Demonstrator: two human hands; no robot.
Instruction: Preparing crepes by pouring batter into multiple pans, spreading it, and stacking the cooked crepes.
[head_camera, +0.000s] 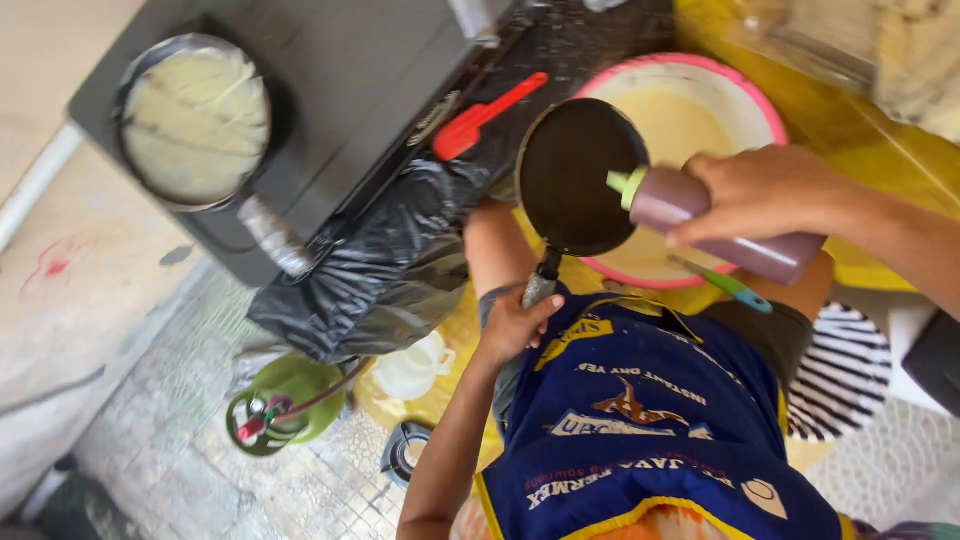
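Tiled floor (300, 490) lies below, bearing a green gas cylinder (285, 405). Nearest us, our left hand (512, 325) wraps the handle of an empty dark pan (578, 178); our right hand (755, 195) clasps a squeeze bottle (715, 222), nozzle at the pan's rim. We judge greasing is underway; next calls for a controlled squeeze. Beyond, the pink batter bowl (745, 90) sits at the table's yellow edge; farthest, a crepe (195, 120) cooks.

Left hand (512, 325) clenched low, arm bent — right hand (762, 195) extended, fingers wrapped tight.
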